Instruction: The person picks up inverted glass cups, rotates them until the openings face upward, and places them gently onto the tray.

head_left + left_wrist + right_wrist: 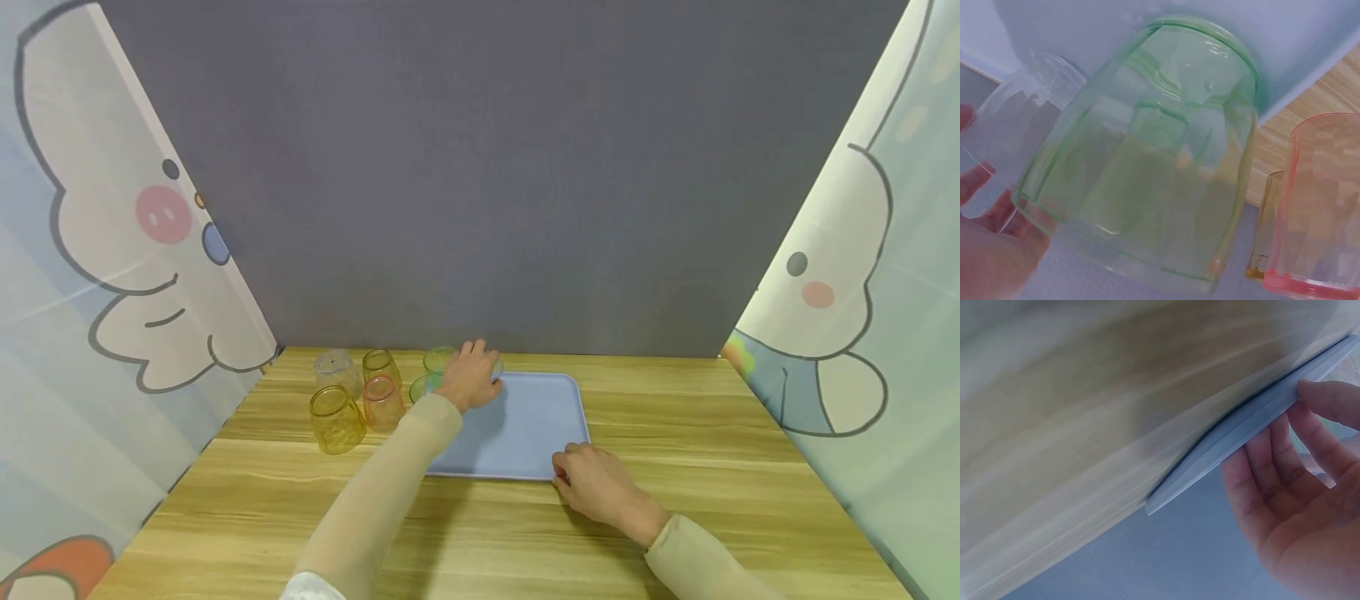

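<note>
A light blue tray (532, 425) lies flat on the wooden table (675, 417). My right hand (592, 483) pinches the tray's front right corner, thumb (1329, 400) on the rim (1241, 434) and fingers under it. My left hand (468, 379) reaches to the tray's back left corner. There its fingers (972, 181) curl round a clear cup (1029, 119), which the hand mostly hides in the head view. A green cup (1147, 156) stands mouth down right beside that hand, at the tray's edge.
Left of the tray stand two green cups (437, 360), a pink one (382, 402), a yellow one (336, 419), an amber one (378, 364) and a clear one (335, 371). A grey backdrop and printed curtains close in the table.
</note>
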The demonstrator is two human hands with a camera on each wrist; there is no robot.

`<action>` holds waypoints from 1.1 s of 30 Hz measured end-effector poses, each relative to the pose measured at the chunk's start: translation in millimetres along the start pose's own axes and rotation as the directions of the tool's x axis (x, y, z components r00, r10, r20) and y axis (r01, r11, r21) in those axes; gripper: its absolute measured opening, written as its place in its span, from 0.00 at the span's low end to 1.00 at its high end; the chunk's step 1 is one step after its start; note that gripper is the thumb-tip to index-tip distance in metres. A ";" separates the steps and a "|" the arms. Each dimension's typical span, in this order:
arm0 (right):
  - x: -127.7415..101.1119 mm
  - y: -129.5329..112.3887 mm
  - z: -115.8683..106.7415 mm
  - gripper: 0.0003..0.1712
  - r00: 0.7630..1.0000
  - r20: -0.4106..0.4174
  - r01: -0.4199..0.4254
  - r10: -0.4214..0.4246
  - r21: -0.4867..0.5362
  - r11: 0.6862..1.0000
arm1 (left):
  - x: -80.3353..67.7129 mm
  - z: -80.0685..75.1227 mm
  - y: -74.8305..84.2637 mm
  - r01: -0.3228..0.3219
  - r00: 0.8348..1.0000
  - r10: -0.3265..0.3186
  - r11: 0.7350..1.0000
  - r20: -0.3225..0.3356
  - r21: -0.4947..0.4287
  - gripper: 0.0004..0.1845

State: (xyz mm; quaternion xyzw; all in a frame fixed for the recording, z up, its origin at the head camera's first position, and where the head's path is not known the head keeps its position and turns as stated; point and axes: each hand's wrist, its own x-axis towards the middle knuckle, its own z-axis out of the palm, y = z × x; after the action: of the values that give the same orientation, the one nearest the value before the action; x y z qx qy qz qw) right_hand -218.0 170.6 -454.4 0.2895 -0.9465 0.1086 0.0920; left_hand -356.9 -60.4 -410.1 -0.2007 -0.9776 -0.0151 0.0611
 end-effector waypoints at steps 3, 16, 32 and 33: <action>0.1 -0.1 -0.5 0.15 1.000 -0.004 -0.001 0.001 0.003 1.000 | 0.2 -0.8 0.7 0.004 1.000 -0.004 1.000 0.013 -0.008 0.28; -0.3 0.3 1.1 0.14 1.000 -0.008 0.008 -0.008 -0.003 1.000 | 1.9 2.5 -3.5 -0.009 1.000 0.009 1.000 0.017 -0.012 0.27; 0.4 -0.3 3.0 0.15 1.000 -0.010 -0.005 0.005 -0.011 1.000 | 3.7 4.2 -1.9 0.010 1.000 -0.010 1.000 0.025 0.015 0.26; 0.2 -0.3 3.0 0.15 1.000 -0.008 -0.007 0.007 -0.010 1.000 | 3.7 4.1 -1.9 0.010 1.000 -0.010 1.000 0.023 0.015 0.26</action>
State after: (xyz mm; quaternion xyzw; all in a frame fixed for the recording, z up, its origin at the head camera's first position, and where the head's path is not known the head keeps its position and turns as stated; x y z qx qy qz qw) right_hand -218.4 169.5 -457.2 0.2854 -0.9476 0.1053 0.0971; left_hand -361.4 -60.5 -413.7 -0.1953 -0.9794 -0.0059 0.0513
